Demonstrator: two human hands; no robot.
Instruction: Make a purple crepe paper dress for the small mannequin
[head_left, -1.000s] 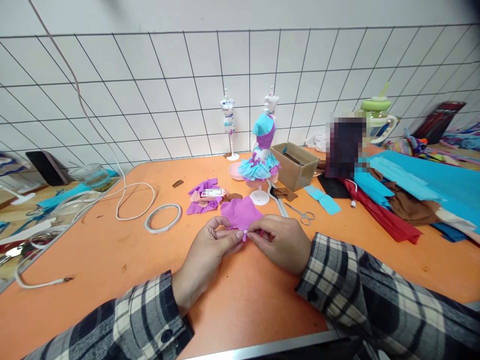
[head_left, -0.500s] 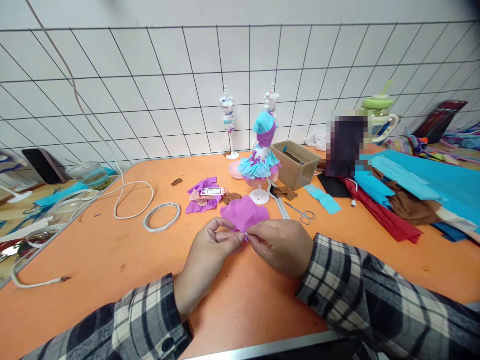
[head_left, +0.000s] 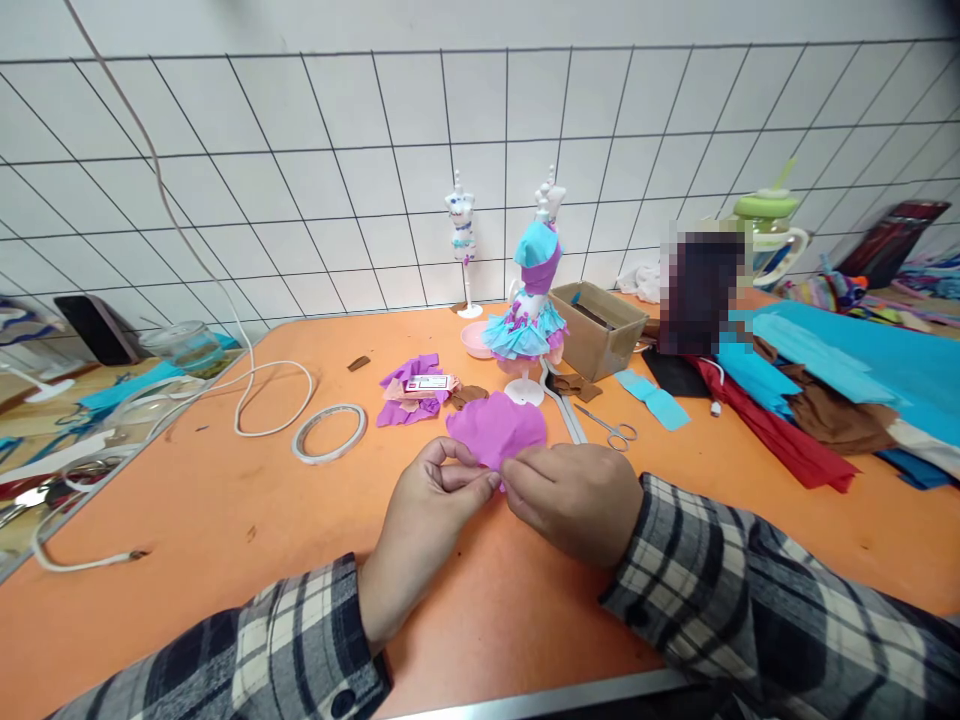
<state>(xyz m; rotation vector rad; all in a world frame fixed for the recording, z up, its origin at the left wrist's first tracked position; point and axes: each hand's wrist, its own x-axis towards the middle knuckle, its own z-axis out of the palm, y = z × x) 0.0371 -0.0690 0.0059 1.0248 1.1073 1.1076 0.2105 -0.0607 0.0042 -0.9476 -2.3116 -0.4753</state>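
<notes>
A rounded piece of purple crepe paper (head_left: 496,428) fans out away from me above the orange table. My left hand (head_left: 442,510) pinches its near, gathered edge between thumb and fingers. Right beside it, my right hand (head_left: 574,500) has its fingertips closed on the same edge, which they partly cover. Just beyond the paper stands a small mannequin (head_left: 536,270) in a blue and purple ruffled paper dress, on a white base. Small scissors (head_left: 616,432) lie to the right of it, with grey tweezers (head_left: 568,410) next to them.
A roll of double-sided tape (head_left: 330,433) and a white cable (head_left: 276,366) lie left. Purple scraps (head_left: 405,400) sit mid-table. Behind are a second mannequin (head_left: 463,240), a pink dish (head_left: 475,340) and a cardboard box (head_left: 598,330). Blue sheets (head_left: 862,340) and red paper (head_left: 780,430) lie right.
The view has shifted slightly, so everything sits a little further right. My right fingers have moved over the gathered edge; a small pale spot seen between the fingertips is now covered.
</notes>
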